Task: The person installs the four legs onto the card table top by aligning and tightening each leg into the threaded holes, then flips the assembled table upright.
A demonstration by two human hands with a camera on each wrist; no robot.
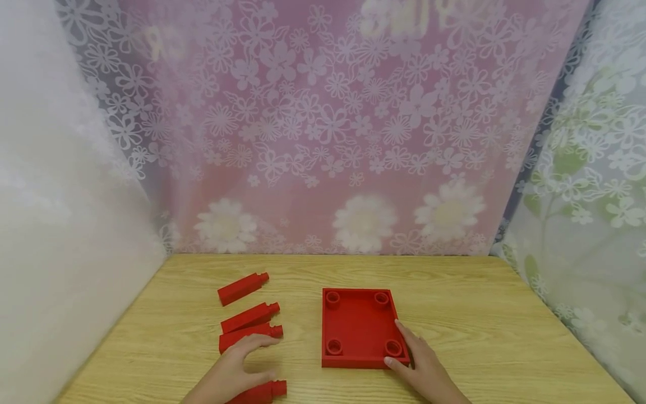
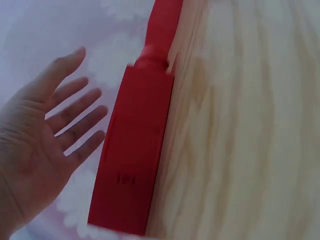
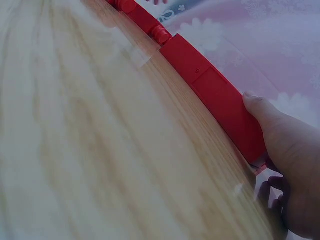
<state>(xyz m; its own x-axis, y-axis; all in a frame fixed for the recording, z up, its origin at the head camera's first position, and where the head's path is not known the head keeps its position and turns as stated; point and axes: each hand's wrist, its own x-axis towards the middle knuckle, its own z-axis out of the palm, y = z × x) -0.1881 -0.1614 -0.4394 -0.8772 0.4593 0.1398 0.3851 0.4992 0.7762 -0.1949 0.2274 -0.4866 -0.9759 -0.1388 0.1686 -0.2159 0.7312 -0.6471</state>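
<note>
Bench lay free between the 4 bars and the tray; left fingers partly screened the nearest 2 bars, right fingers blocked the tray's near right corner.

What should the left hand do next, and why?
Maybe the left hand should curl round the nearest stick. Its fingers are spread and hold nothing, and that stick lies right by its thumb. The right hand holds a corner of the tray, whose four round sockets have no sticks in them, so a stick seems handy now.
</note>
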